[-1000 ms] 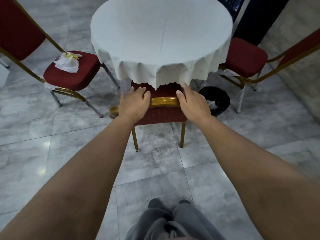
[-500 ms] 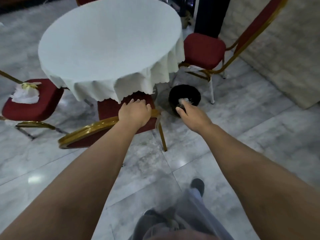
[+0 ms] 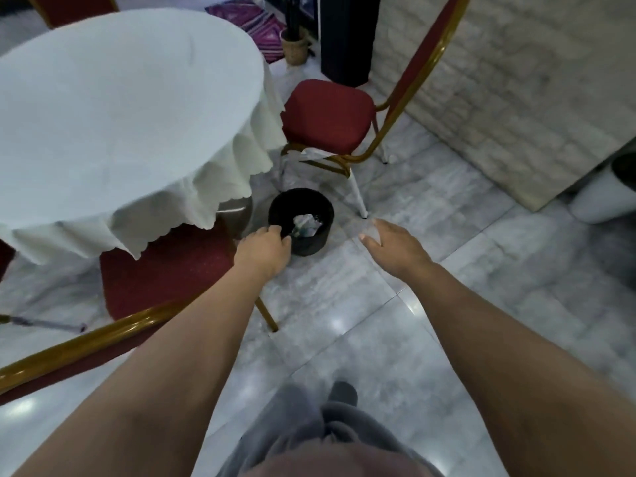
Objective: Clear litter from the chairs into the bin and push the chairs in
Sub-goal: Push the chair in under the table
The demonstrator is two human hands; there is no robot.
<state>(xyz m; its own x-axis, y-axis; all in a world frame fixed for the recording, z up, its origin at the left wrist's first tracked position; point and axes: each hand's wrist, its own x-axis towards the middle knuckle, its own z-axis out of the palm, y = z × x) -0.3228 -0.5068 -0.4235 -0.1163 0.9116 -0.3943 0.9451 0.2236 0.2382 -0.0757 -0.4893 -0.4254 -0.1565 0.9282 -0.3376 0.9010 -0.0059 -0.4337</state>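
A small black bin (image 3: 309,204) stands on the floor by the round white-clothed table (image 3: 120,108), with crumpled pale litter (image 3: 304,224) inside. My left hand (image 3: 265,247) hovers at the bin's near-left rim with its fingers curled; whether it grips the rim is unclear. Over the floor just right of the bin, my right hand (image 3: 389,246) holds nothing and its fingers are apart. The near red chair (image 3: 161,273) has its seat partly under the cloth, and its gold back rail (image 3: 86,342) lies left of my arm. A second red chair (image 3: 327,115) stands pulled out, its seat bare.
A stone wall (image 3: 516,98) runs behind the second chair. A dark pillar (image 3: 344,39), a wicker pot (image 3: 294,46) and a patterned rug (image 3: 254,22) are at the back. A white rounded object (image 3: 602,197) sits at the right. Grey tiled floor (image 3: 413,321) lies ahead.
The view has swung right. My left hand has left the near chair's back rail and come to the bin's rim. My right hand has moved to the bin's right side.
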